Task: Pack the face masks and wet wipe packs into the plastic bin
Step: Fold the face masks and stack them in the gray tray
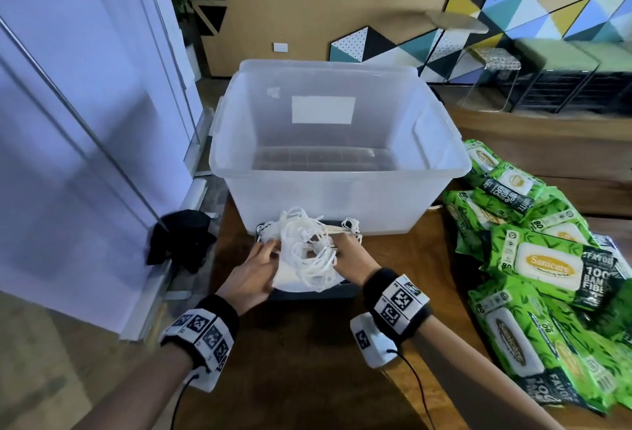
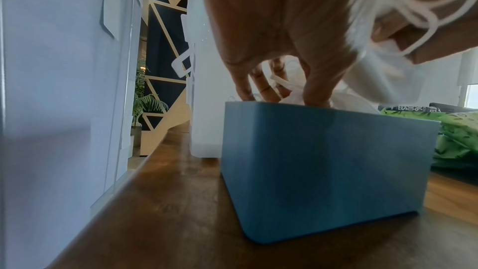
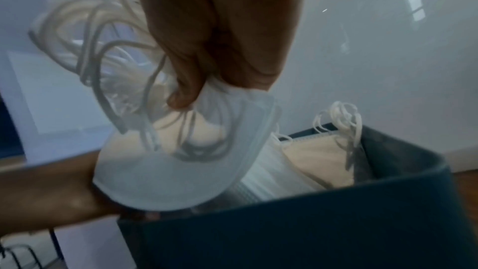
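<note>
My right hand (image 3: 207,34): fingers pinched on a bundle of white face masks (image 3: 165,171), ear loops tangled above. My left hand (image 1: 251,270): fingers curled around the same bundle's other side. Bundle sits just over a blue box (image 2: 323,167) holding more masks. Clear plastic bin (image 1: 342,142) directly behind. Green wet wipe packs (image 1: 547,265) heaped right, on the wooden table (image 1: 307,361).

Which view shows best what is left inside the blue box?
The right wrist view: it looks into the blue box at masks stacked inside. The head view has the hands covering it; the left wrist view shows only its outer wall.
</note>
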Tool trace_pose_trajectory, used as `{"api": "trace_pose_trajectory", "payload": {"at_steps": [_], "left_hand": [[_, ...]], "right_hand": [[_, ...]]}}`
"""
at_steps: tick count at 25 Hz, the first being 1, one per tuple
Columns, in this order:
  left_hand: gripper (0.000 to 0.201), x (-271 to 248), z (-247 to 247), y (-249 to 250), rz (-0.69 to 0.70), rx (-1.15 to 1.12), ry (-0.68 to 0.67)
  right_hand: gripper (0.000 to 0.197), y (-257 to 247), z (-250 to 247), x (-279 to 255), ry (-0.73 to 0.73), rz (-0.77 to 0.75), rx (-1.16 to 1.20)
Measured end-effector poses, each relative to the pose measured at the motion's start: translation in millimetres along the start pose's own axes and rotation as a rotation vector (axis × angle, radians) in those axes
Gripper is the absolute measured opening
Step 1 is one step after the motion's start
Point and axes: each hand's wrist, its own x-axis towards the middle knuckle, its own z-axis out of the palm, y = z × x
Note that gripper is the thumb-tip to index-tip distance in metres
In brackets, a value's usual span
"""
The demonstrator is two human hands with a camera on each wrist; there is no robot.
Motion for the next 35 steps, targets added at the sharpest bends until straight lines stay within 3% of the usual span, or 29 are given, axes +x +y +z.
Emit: {"api": "trace_pose_trajectory", "payload": {"at_steps": [2, 6, 9, 14, 17, 20, 25, 30, 33, 35], "left_hand": [[0.047, 3, 6, -6, 0.024, -0.013, 0.009], [0.028, 0, 5, -14, 0.065, -0.021, -0.001], [0.055, -5, -6, -10, 0.026, -0.063, -0.114], [0.060, -1, -19, -15, 0.045, -0.195, -0.203], [0.081, 1, -18, -20, 0.075, -0.298, -0.195], [0.075, 4, -15, -21, 0.046, -0.150, -0.240], [0.041, 5, -11, -14, 0.017, -0.125, -0.096], [0.039, 3, -7, -12, -0.028, -0.176, -0.015], [0.053, 1, -1, -13, -0.073, -0.260, 0.064], [0.047, -1, -1, -9, -0.064, -0.253, 0.094]], "right_hand": [[0.033, 1, 10, 6, -0.012, 0.033, -0.092], [0.041, -2, 17, 6, 0.012, 0.038, -0.096], [0.045, -4, 18, 9, 0.058, -0.013, -0.116], [0.042, -8, 18, 5, 0.108, -0.073, -0.094], [0.044, -8, 19, 5, 0.107, -0.061, -0.099], [0.043, -4, 21, 7, 0.123, -0.083, -0.098], [0.043, -7, 17, 6, 0.127, -0.118, -0.077], [0.031, 1, 18, 6, 0.059, -0.228, -0.041], [0.018, 4, 23, -6, 0.008, -0.282, -0.090], [0.026, 6, 28, -20, 0.068, -0.388, -0.182]]}}
